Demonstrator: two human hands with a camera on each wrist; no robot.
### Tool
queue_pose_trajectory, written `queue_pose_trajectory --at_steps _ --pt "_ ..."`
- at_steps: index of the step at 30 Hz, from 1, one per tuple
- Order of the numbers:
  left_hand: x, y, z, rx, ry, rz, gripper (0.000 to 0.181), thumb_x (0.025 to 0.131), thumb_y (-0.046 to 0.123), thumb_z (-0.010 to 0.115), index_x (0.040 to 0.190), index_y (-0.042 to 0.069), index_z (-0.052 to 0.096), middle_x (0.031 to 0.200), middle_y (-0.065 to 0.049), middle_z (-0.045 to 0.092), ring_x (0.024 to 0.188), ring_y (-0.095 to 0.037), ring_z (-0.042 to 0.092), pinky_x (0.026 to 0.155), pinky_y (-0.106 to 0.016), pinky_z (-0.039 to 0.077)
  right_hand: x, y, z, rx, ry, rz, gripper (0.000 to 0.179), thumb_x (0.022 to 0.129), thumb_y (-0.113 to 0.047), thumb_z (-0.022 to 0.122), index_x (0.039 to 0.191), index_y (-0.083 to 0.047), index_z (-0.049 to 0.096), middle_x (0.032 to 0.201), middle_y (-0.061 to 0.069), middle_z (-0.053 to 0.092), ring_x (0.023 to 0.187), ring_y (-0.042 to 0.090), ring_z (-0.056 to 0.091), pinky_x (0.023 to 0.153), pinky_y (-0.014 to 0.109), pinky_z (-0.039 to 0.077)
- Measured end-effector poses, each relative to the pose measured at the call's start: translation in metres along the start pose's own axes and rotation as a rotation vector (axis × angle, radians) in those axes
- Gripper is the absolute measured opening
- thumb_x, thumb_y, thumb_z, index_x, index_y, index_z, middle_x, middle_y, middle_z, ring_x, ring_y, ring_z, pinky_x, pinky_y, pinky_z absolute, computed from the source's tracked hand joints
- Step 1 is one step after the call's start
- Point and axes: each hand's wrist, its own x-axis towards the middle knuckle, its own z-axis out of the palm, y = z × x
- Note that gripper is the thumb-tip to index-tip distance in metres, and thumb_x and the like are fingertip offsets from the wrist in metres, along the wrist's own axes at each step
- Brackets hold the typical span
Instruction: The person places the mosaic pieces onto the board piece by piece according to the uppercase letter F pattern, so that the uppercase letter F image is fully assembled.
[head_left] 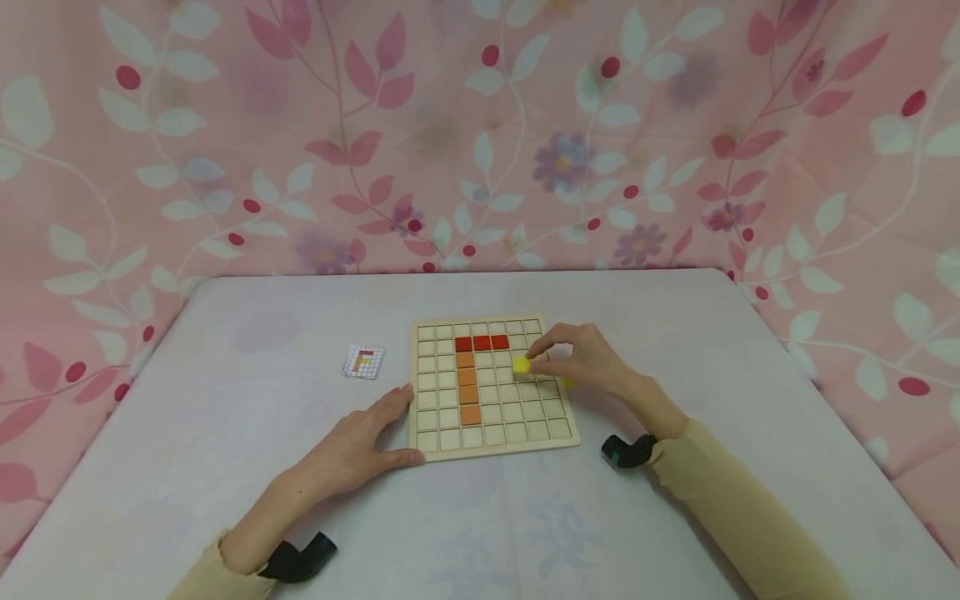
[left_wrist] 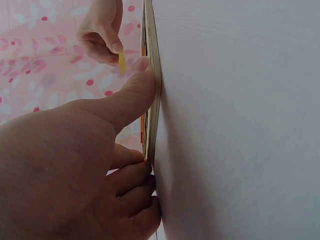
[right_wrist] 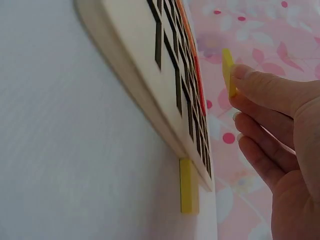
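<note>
A square wooden grid board (head_left: 495, 446) lies on the table. On it sit a row of red tiles (head_left: 482, 342) near the back and a column of orange tiles (head_left: 468, 394) below that row's left end. My right hand (head_left: 588, 360) pinches a thin yellow tile (head_left: 521, 364) between thumb and fingers, over the board's right half; the right wrist view shows the tile (right_wrist: 228, 72) raised above the grid. With thumb and fingertips, my left hand (head_left: 356, 446) touches the board's left edge and near-left corner.
Left of the board lies a small card (head_left: 364, 362) printed with a coloured grid pattern. Another yellow tile (right_wrist: 189, 186) is on the table against the board's right edge, partly under my right hand in the head view. A flowered pink cloth (head_left: 450, 150) hangs behind the table.
</note>
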Motion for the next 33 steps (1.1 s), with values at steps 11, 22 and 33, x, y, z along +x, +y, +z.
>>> queue_pose_trajectory --at_steps 11,22,33 --pt "-0.001 0.000 0.000 -0.012 0.002 -0.009 0.100 0.082 0.051 0.078 0.158 0.010 0.029 0.162 -0.011 0.031 0.149 -0.032 0.029 0.116 -0.053 0.034 0.031 -0.015 0.024 0.018 -0.011 -0.097 0.021 0.077 -0.014 0.087 0.094 -0.009 0.078 0.090 0.000 0.077 0.091 0.016 0.070 0.084 0.046 0.057" --pt "-0.001 0.000 0.000 -0.009 -0.002 -0.013 0.100 0.082 0.053 0.077 0.158 0.011 0.028 0.163 -0.009 0.030 0.150 -0.032 0.029 0.116 -0.054 0.033 0.035 -0.008 0.036 0.050 -0.034 -0.015 0.018 0.078 -0.016 0.087 0.093 -0.011 0.079 0.088 -0.002 0.077 0.090 0.020 0.070 0.086 0.045 0.057" --pt "-0.001 0.001 -0.001 -0.001 0.000 -0.011 0.100 0.082 0.051 0.078 0.158 0.009 0.029 0.162 -0.010 0.031 0.150 -0.031 0.029 0.117 -0.052 0.033 0.032 0.000 0.041 0.051 -0.101 0.050 0.017 0.077 -0.022 0.088 0.092 -0.020 0.079 0.091 -0.008 0.075 0.092 0.015 0.067 0.090 0.037 0.053"
